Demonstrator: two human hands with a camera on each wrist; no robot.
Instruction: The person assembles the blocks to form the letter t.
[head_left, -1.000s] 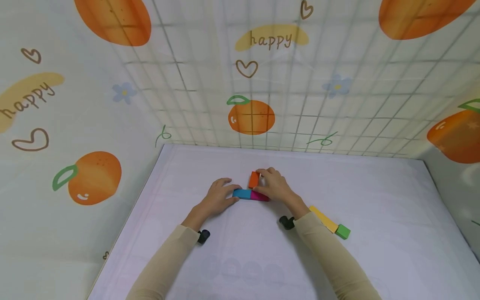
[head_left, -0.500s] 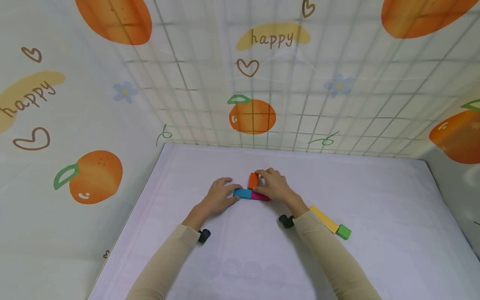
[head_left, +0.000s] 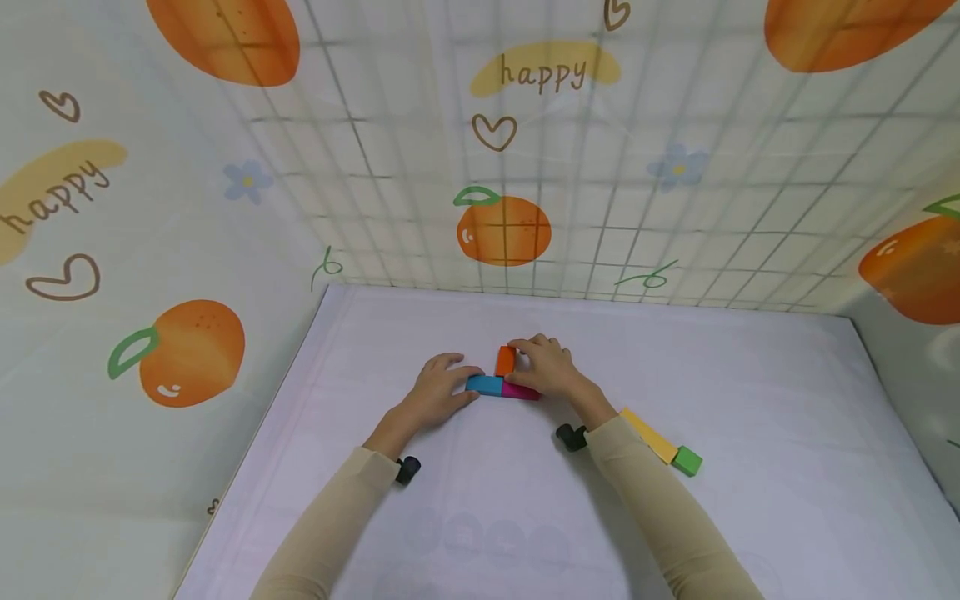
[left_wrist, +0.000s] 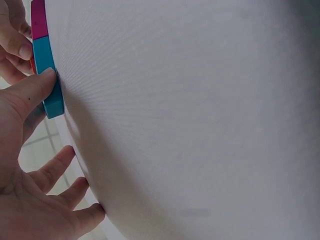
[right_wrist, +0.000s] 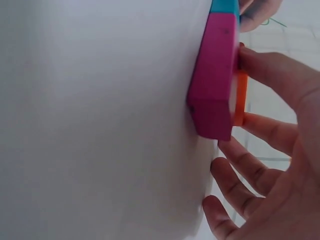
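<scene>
A blue block (head_left: 484, 385) and a magenta block (head_left: 521, 391) lie end to end in a row on the white table. My left hand (head_left: 435, 396) holds the blue block at its left end between thumb and index finger; its other fingertips rest on the table in the left wrist view. Behind the row, an orange block (head_left: 506, 360) points away from me, its near end by the seam. My right hand (head_left: 549, 370) pinches this orange block between thumb and index finger, reaching over the magenta block (right_wrist: 216, 60), as the right wrist view shows.
To the right, beside my right sleeve, lie a long yellow block (head_left: 649, 437), partly covered by the sleeve, and a green block (head_left: 687, 461) at its near end. A printed cloth (head_left: 405, 217) with oranges hangs behind the table (head_left: 787, 400).
The orange block has slid very slightly left along the row, with my right hand. My left hand and the blue and magenta blocks stay put; the head view tilts slightly.
</scene>
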